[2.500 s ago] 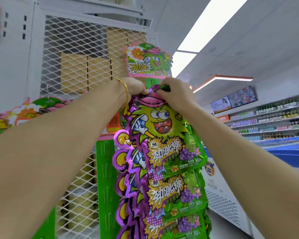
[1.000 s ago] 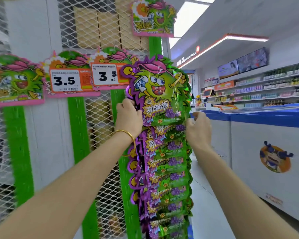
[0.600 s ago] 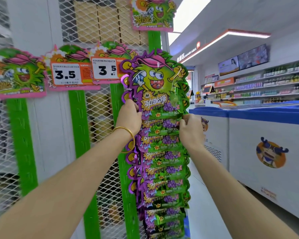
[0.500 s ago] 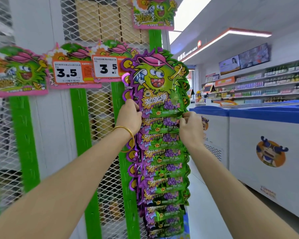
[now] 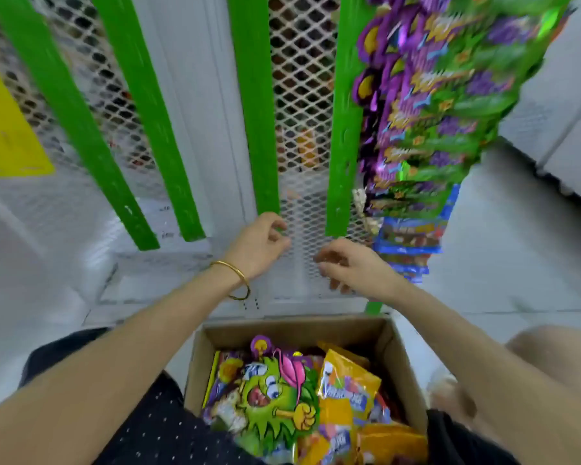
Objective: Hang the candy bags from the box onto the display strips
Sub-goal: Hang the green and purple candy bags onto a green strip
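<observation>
Head view: I see left hand [image 5: 260, 245] and right hand [image 5: 344, 265] empty, fingers loosely curled, above box [image 5: 401, 364] of candy bags [image 5: 269, 394].

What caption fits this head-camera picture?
Both empty hands, left and right, hover above the open candy box.

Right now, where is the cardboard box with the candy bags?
In the head view, the cardboard box sits open at bottom centre, on the floor between the person's knees, below both hands and in front of the mesh rack.

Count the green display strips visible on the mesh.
4: two slanting at left, one at centre, one beside the hung bags. More may lie outside the frame.
</observation>
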A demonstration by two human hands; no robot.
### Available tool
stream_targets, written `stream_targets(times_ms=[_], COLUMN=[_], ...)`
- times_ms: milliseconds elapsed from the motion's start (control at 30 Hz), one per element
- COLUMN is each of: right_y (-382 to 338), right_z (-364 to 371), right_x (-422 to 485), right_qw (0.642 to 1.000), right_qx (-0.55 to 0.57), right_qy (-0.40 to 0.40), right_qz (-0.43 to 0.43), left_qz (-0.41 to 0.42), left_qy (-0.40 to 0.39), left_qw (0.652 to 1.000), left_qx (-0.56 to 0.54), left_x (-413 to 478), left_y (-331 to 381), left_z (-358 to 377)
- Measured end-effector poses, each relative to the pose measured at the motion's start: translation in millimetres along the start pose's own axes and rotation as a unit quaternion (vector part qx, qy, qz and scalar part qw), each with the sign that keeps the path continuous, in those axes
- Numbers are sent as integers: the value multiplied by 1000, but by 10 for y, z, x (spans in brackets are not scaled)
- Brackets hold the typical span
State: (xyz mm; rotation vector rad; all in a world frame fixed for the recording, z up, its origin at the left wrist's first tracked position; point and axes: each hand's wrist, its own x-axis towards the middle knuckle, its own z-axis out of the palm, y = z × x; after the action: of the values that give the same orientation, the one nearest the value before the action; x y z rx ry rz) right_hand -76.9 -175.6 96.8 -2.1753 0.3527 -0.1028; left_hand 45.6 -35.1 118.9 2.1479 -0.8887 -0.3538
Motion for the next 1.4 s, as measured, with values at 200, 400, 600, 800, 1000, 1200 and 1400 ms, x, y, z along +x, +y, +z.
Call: stream_targets(times_ms=[200,400,600,800,1000,1200,1400], right_y=[993,1183,1327,1156,594,216,-466], right_z=[1474,1963,1857,1482,807,-101,-1051], right_x=[147,153,177,194,153,-13,-152], right_qw=[974,919,926,973,956,979,988], right_qx=[-120,-294,-239,76,212,182,115], right_qy=[-156,-158,-165,-113,-155,-58,104], right_qz=[114,210,242,186,128,77,-19], left_qz=[-148,-132,-135,-53,60,35,107], left_qy=[-34,-44,-64,-126,-159,-65,-19], left_qw=[988,988,988,986,970,997,994], left_qx=[26,62,28,96,173,14,-2], left_x=[-516,-607,-534,-468,-315,-150,118], left_y=[-1260,-1549,-1506,-1374,-971,-320,703], left_z=[224,140,257,371,403,-18,-543])
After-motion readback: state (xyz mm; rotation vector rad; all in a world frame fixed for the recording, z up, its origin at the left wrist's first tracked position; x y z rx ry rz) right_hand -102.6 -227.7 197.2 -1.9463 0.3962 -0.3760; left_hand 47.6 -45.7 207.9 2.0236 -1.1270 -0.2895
